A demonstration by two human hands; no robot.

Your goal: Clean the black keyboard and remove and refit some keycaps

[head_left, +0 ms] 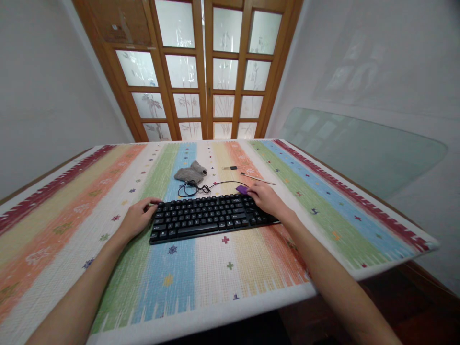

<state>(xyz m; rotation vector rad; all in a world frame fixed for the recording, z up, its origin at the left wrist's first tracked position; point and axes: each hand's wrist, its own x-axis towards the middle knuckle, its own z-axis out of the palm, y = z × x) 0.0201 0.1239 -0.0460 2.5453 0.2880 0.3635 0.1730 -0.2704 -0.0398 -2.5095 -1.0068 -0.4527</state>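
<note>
A black keyboard (204, 218) with a number pad lies flat on the striped tablecloth in front of me. At its upper left corner, my left hand (138, 216) grips the end with fingers curled over the edge. My right hand (265, 197) is over the number pad, fingers and thumb pinched on a small flat purple piece (242, 189), maybe a card or cloth, at the keyboard's back edge. The right side of the keyboard is partly hidden by that hand. A black cable (197, 189) lies loosely coiled behind the keys.
Behind the keyboard lies a crumpled grey cloth (190, 173). Right of it are a small black-ended item (233, 167) with thin prongs and a thin brush-like stick (258, 179). The table's front edge (223, 311) is near me. Glass-paned wooden doors (204, 72) stand beyond the table.
</note>
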